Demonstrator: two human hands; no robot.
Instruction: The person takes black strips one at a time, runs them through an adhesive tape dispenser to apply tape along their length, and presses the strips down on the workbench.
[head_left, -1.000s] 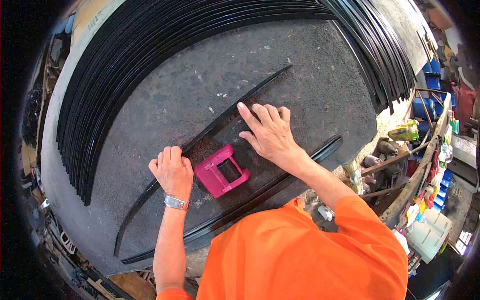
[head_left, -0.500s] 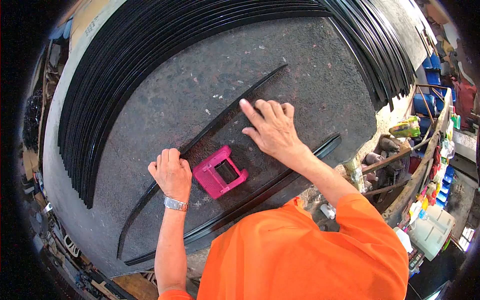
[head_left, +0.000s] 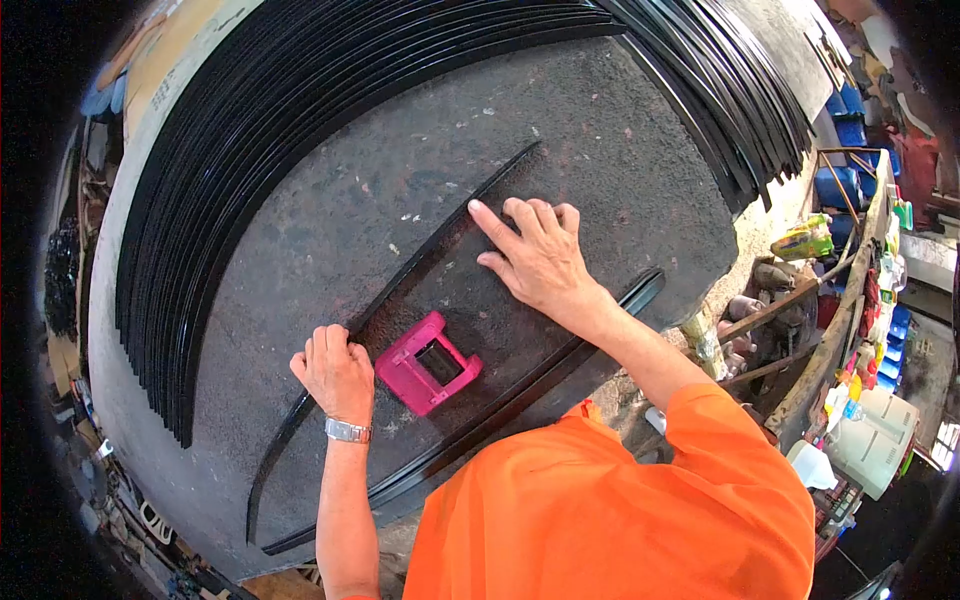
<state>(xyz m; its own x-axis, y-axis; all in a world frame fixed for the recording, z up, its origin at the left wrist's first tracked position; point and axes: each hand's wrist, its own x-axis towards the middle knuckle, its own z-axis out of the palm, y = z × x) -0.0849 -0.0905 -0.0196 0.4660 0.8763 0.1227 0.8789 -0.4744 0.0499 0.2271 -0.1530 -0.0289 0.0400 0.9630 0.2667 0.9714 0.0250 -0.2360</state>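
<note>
Here's the strip [head_left: 402,278], slanting from the upper middle of the frame down to the lower left, and my left hand [head_left: 336,376] is clamped on it, left of centre, fingers folded over. Up at the centre, my right hand [head_left: 540,256] is spread, thumb and fingers apart, only the index tip against the strip, short of its upper end! The pink tool [head_left: 403,378] sits between my hands, just below the strip, near my left knuckles.
</note>
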